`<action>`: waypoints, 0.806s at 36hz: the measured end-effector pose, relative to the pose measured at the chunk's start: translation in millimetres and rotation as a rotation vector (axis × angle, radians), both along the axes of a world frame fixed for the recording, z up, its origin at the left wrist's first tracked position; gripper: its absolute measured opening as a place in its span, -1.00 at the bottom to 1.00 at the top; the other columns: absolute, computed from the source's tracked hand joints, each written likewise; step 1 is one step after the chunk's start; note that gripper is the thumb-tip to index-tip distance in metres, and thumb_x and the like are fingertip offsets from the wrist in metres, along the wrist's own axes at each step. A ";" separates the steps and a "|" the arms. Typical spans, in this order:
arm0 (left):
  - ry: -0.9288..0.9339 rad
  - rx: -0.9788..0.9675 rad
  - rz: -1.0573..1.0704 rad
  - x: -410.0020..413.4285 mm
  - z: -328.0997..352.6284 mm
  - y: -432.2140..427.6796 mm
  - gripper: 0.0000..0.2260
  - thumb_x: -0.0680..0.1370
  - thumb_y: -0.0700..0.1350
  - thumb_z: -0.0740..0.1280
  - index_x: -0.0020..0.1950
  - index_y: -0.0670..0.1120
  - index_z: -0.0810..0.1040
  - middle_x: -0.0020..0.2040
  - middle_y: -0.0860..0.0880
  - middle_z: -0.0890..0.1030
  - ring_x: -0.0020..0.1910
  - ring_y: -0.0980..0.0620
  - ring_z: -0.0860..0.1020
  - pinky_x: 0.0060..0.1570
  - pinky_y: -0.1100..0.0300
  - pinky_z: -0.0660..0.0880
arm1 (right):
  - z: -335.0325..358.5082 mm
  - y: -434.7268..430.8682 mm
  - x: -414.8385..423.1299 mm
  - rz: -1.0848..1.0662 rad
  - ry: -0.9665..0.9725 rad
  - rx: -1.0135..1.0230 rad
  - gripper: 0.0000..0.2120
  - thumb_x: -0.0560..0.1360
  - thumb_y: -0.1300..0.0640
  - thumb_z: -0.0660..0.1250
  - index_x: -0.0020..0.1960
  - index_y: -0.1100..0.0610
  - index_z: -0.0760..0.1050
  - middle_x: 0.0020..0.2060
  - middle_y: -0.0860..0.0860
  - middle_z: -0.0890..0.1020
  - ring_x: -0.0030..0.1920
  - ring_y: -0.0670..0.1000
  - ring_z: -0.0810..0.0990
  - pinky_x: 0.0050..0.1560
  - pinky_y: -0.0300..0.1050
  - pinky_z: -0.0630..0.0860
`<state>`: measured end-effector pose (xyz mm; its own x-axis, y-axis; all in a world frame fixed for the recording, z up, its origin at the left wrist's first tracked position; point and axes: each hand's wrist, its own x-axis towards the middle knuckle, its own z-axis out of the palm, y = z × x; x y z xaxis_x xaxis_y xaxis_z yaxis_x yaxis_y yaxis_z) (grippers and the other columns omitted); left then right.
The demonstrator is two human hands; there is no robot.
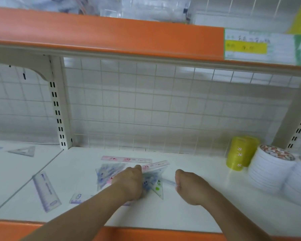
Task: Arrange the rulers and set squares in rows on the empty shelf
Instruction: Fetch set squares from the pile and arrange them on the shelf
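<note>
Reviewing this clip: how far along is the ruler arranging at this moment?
Early. Done: only the pink ruler lies straight along the back. In hand: the left hand grips the mixed pile; the right hand pinches a clear ruler. Left: the blue ruler lies askew, a set square sits on the next shelf; no rows yet.

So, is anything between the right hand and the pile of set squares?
Nothing visible. The right hand lies just right of the pile, gripping what looks like a clear ruler sticking out of it; the left hand holds the pile.
</note>
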<state>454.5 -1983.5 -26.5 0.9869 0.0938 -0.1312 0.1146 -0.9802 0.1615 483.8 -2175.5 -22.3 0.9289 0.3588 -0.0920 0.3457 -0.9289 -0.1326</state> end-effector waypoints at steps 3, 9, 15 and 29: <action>0.038 0.042 -0.039 -5.4 6.6 0.4 -0.66 0.60 -0.08 0.19 0.33 -0.19 0.33 0.23 -0.15 0.43 0.12 -0.04 0.46 0.05 0.16 0.43 | 5.4 0.9 -3.5 0.000 -0.007 0.065 -0.96 0.56 0.21 0.07 -0.02 0.10 0.26 -0.15 0.02 0.48 -0.18 0.06 0.41 -0.31 -0.13 0.27; 0.031 0.002 -0.023 -12.1 10.9 1.4 -0.60 0.63 0.03 0.14 0.36 -0.20 0.31 0.31 -0.15 0.36 0.34 -0.08 0.32 0.26 0.16 0.28 | 7.8 3.8 -9.1 0.044 0.054 0.160 -0.89 0.59 0.06 0.20 0.01 0.02 0.25 0.06 0.01 0.45 -0.05 0.00 0.41 -0.04 -0.13 0.36; 0.014 -0.042 0.025 -13.5 10.7 8.7 -0.49 0.52 0.10 0.30 0.35 -0.12 0.28 0.28 -0.11 0.34 0.29 -0.07 0.38 0.13 0.17 0.33 | 9.3 6.4 -10.0 0.055 0.016 0.192 -0.85 0.60 0.10 0.18 0.04 -0.02 0.20 0.03 -0.05 0.43 -0.06 -0.02 0.39 -0.06 -0.16 0.37; -0.182 -0.001 0.166 -34.8 5.3 32.7 -0.52 0.52 0.04 0.29 0.40 -0.01 0.25 0.24 -0.09 0.30 0.20 -0.09 0.35 0.13 0.12 0.41 | 3.8 44.9 -5.5 0.115 -0.104 0.206 -0.64 0.58 0.19 0.17 0.37 0.03 0.32 0.24 -0.01 0.45 0.23 0.01 0.43 0.19 -0.16 0.38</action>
<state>419.6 -1950.8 -21.2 0.9652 0.2570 0.0476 0.2433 -0.9501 0.1952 478.3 -2130.7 -18.5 0.8815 0.4639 0.0875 0.4691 -0.8399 -0.2729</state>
